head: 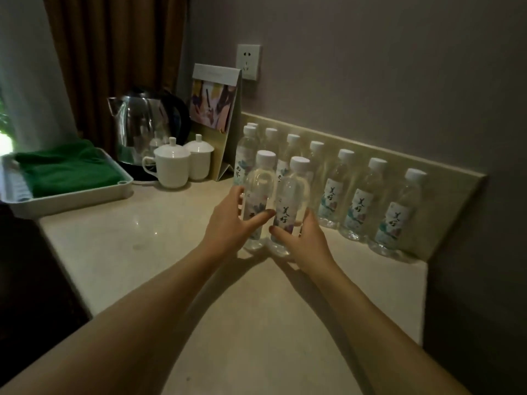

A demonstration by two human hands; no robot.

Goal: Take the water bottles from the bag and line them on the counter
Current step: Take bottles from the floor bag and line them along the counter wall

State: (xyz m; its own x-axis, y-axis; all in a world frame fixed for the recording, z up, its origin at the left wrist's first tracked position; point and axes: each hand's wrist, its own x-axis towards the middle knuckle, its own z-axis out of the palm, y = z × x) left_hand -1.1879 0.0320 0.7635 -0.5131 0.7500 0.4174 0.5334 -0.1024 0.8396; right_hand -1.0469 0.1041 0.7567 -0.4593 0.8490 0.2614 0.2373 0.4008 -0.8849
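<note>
Fingers of both hands curl around two upright bottles: left hand (pixel 228 223) grips one (pixel 258 201), right hand (pixel 302 238) its neighbour (pixel 291 206); at ten o'clock, a tray (pixel 71 199) holds a green cloth (pixel 65 169).

- The white plastic tray (pixel 71 199) holding a folded green cloth (pixel 65 169) is cut off at the left edge;
- two clear white-capped front bottles (pixel 261 178) hide part of the row of matching bottles (pixel 356 206) behind;
- label print is too small to read.
</note>
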